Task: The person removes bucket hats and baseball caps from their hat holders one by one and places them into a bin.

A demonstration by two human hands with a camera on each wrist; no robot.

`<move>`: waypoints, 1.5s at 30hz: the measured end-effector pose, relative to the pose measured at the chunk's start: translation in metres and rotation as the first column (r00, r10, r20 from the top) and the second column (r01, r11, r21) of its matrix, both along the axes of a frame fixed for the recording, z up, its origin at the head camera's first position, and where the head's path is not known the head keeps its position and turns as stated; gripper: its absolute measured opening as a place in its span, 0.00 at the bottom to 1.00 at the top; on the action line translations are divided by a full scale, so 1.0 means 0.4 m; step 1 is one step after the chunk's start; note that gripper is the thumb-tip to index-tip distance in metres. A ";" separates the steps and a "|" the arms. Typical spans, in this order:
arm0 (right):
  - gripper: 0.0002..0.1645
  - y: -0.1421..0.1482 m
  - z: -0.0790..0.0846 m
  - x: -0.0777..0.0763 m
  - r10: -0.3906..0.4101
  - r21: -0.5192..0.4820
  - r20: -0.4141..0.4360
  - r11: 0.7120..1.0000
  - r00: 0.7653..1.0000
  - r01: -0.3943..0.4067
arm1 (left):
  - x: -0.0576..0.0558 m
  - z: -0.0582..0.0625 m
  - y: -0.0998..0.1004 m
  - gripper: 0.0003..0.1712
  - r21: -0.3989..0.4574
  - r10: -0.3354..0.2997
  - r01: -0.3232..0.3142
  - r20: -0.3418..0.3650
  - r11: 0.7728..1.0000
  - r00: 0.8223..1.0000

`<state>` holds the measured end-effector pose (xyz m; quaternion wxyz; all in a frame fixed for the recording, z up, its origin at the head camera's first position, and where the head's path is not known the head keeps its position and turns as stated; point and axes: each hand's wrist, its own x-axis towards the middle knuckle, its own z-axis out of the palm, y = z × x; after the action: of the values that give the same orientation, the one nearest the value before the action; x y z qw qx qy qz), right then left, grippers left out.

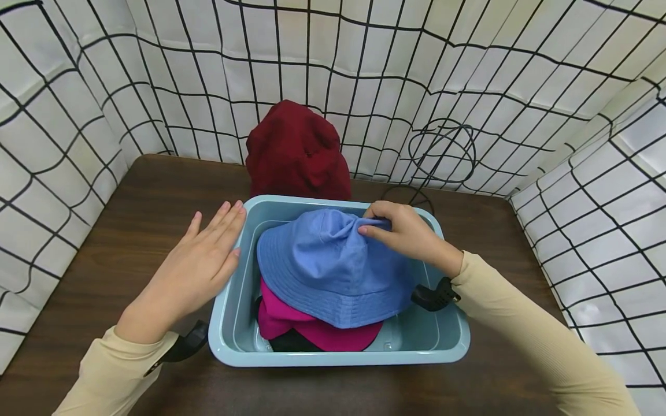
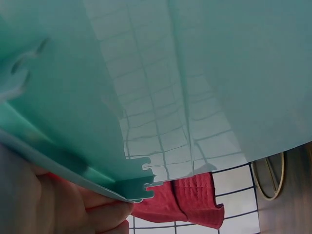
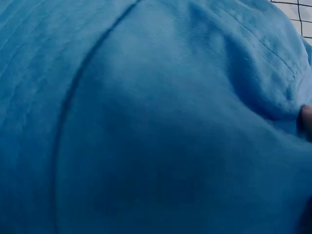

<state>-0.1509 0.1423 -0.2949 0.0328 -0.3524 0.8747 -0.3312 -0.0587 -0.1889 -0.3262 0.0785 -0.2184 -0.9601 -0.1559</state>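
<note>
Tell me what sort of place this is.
Likely a small enclosed workstation, perhaps for recording: black wire grid panels backed by white sheeting stand around a dark wooden table, and black devices are worn at both wrists.

at the right hand (image 1: 408, 234), a hat (image 1: 333, 271) of matt, stitched cloth; beside the left hand (image 1: 200, 268), a smooth, glossy plastic tub (image 1: 338, 359); below both, a wood-grained table (image 1: 135, 231).

Bin (image 1: 338, 359) on table (image 1: 494, 237). Hat (image 1: 333, 266) in bin, atop second hat (image 1: 333, 336). Third hat (image 1: 299, 153) behind bin, cable (image 1: 473, 153) right of it.
</note>
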 end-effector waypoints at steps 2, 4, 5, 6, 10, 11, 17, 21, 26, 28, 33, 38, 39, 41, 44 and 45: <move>0.06 0.002 0.000 0.001 0.024 -0.020 0.002 1.000 1.000 -0.024 | 0.000 0.001 0.000 0.36 0.000 0.002 -0.002 0.000 1.000 1.000; 0.09 0.004 -0.001 0.003 0.044 -0.038 0.008 0.998 0.999 -0.044 | 0.000 0.001 0.000 0.36 0.000 0.004 -0.004 -0.003 1.000 1.000; 0.11 0.004 -0.002 0.004 0.051 -0.042 0.010 0.998 0.999 -0.051 | 0.000 0.001 0.000 0.36 0.001 0.004 -0.004 -0.005 1.000 1.000; 0.13 0.005 -0.003 0.005 0.060 -0.045 0.014 0.997 0.998 -0.059 | 0.000 0.001 0.000 0.36 0.001 0.003 -0.003 -0.006 1.000 1.000; 0.24 0.007 -0.010 0.008 0.098 -0.023 0.032 0.995 0.995 -0.098 | -0.001 -0.001 0.001 0.36 0.004 -0.001 0.001 -0.010 1.000 1.000; 0.27 0.008 -0.012 0.008 0.113 -0.013 0.039 0.994 0.993 -0.112 | -0.001 -0.002 0.001 0.36 0.005 -0.001 0.001 -0.011 1.000 1.000; 0.40 0.007 -0.017 0.012 0.183 0.053 0.086 0.981 0.979 -0.188 | -0.001 -0.001 0.001 0.35 0.002 -0.002 0.002 -0.011 1.000 1.000; 0.38 0.002 -0.020 0.016 0.191 0.090 0.073 0.976 0.979 -0.198 | -0.001 0.000 0.001 0.35 -0.001 -0.003 0.003 -0.008 1.000 1.000; 0.22 -0.008 -0.023 0.018 0.228 0.068 0.026 0.971 0.973 -0.229 | -0.001 0.000 0.001 0.35 0.003 -0.002 0.002 -0.014 1.000 1.000; 0.16 -0.011 -0.024 0.017 0.236 0.046 0.028 0.970 0.971 -0.237 | 0.000 0.000 0.002 0.35 0.005 -0.002 0.002 -0.017 1.000 1.000; 0.10 -0.011 -0.017 0.014 0.244 -0.014 0.107 0.970 0.964 -0.243 | 0.000 -0.001 0.001 0.35 0.008 -0.006 0.006 -0.017 1.000 1.000; 0.08 -0.008 0.020 0.015 0.277 -0.073 0.217 0.961 0.936 -0.268 | 0.000 -0.001 0.001 0.35 0.008 -0.004 0.004 -0.015 1.000 1.000; 0.08 -0.006 0.029 0.016 0.291 -0.078 0.235 0.957 0.928 -0.280 | 0.000 -0.001 0.001 0.35 0.008 -0.003 0.003 -0.014 1.000 1.000; 0.07 -0.003 0.048 0.015 0.331 -0.079 0.263 0.944 0.906 -0.321 | 0.000 -0.001 0.002 0.35 0.008 -0.002 0.002 -0.011 1.000 1.000; 0.08 0.000 0.069 0.010 0.405 -0.094 0.314 0.913 0.859 -0.396 | 0.001 -0.001 0.002 0.35 0.007 -0.001 0.001 -0.009 1.000 1.000; 0.08 0.000 0.073 0.007 0.431 -0.104 0.341 0.900 0.835 -0.422 | 0.001 -0.001 0.002 0.35 0.007 -0.001 0.001 -0.008 1.000 1.000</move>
<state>-0.1481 0.1423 -0.2659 0.2592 -0.4729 0.7493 -0.3844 -0.0583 -0.1879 -0.3265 0.0830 -0.2190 -0.9592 -0.1585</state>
